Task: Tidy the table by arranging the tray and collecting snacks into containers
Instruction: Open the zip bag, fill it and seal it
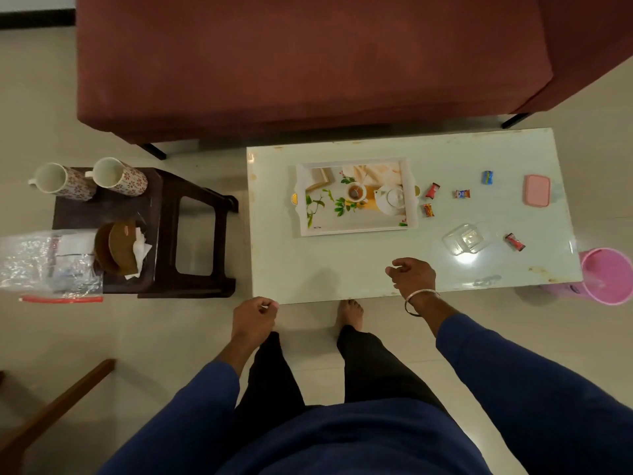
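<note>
Your left hand (254,315) hangs loosely curled just off the table's (342,269) near edge, holding nothing. Your right hand (412,274) hovers over the near edge, fingers relaxed and part curled, empty too. One printed tray (356,197) sits toward the table's left end. Five wrapped snacks (432,190) lie scattered right of it. One clear container (464,238) sits among them, and one pink lid (537,190) lies by the right edge. Two mugs (61,181) lie on the side stool (191,207).

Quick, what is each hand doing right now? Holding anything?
Left hand: fingers loosely curled, holding nothing, off the table's near edge.
Right hand: fingers loosely curled, holding nothing, above the table.
</note>
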